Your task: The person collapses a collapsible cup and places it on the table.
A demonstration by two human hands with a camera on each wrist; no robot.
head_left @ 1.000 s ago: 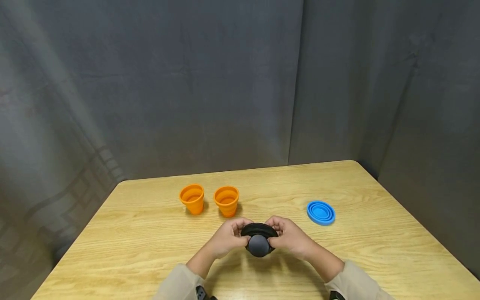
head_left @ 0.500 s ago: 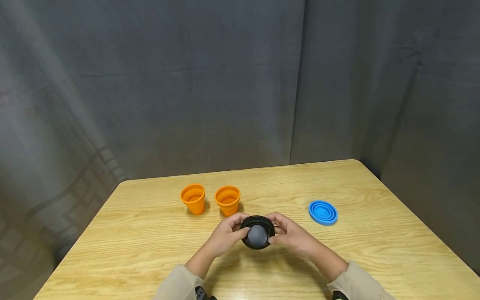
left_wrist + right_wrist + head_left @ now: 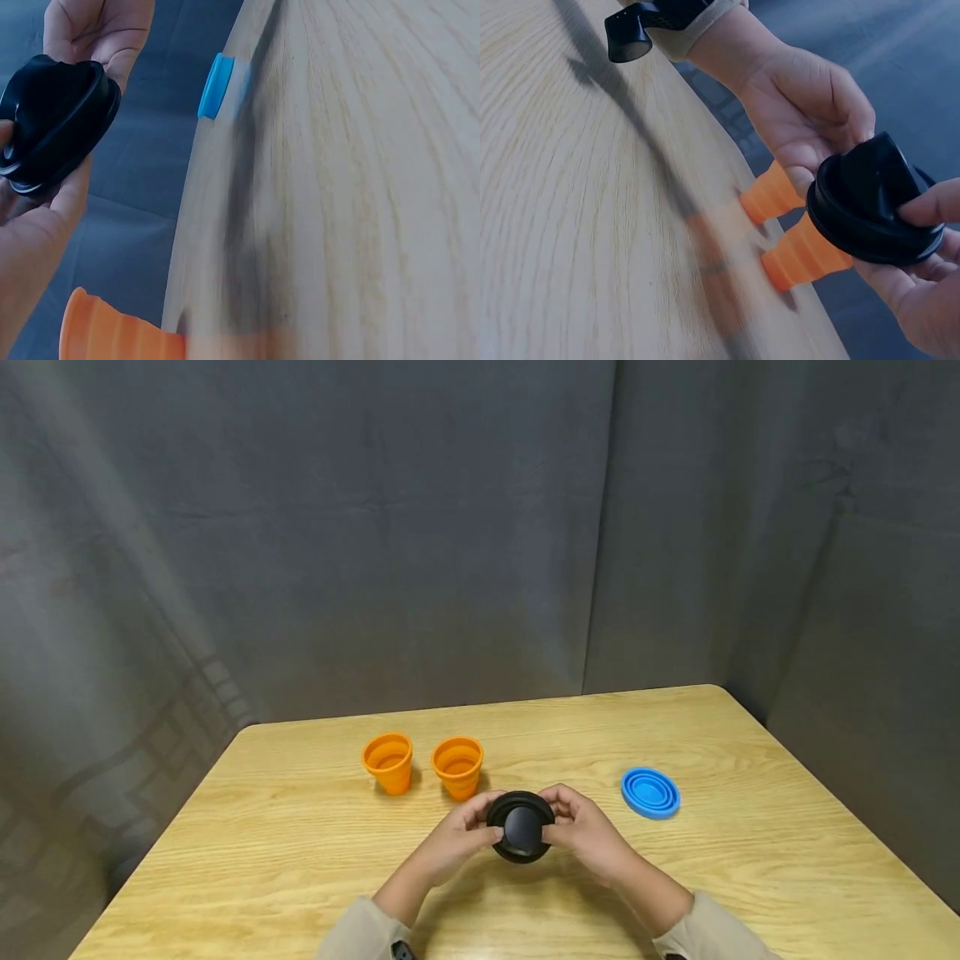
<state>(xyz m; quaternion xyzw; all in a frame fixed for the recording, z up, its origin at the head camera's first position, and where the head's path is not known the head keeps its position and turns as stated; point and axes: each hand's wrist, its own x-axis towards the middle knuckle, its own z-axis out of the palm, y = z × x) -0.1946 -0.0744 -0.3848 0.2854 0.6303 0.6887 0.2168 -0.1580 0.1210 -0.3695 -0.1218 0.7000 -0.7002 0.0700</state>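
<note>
Both hands hold a black round lid (image 3: 523, 852) with a raised middle piece, above the table at its near middle. My left hand (image 3: 457, 839) grips its left edge, thumb in front and fingers behind. On the opposite edge my right hand (image 3: 587, 833) pinches it in the same way. Seen from the right wrist, the lid (image 3: 866, 225) has a stepped rim and a wedge-shaped raised part, with the right thumb (image 3: 930, 206) pressed against that part. From the left wrist it shows side-on, the left palm (image 3: 34, 240) below it.
Two orange ribbed cups (image 3: 387, 762) stand upright side by side beyond the left hand. A blue collapsible cup (image 3: 651, 792), folded flat, lies to the right on the wooden table (image 3: 247, 852). Grey curtains (image 3: 405, 543) hang behind the table.
Between the hands the lid has tilted, from nearly edge-on to showing its round face. Both hands keep their hold at about the same place. Cups and table shift only slightly with the head view.
</note>
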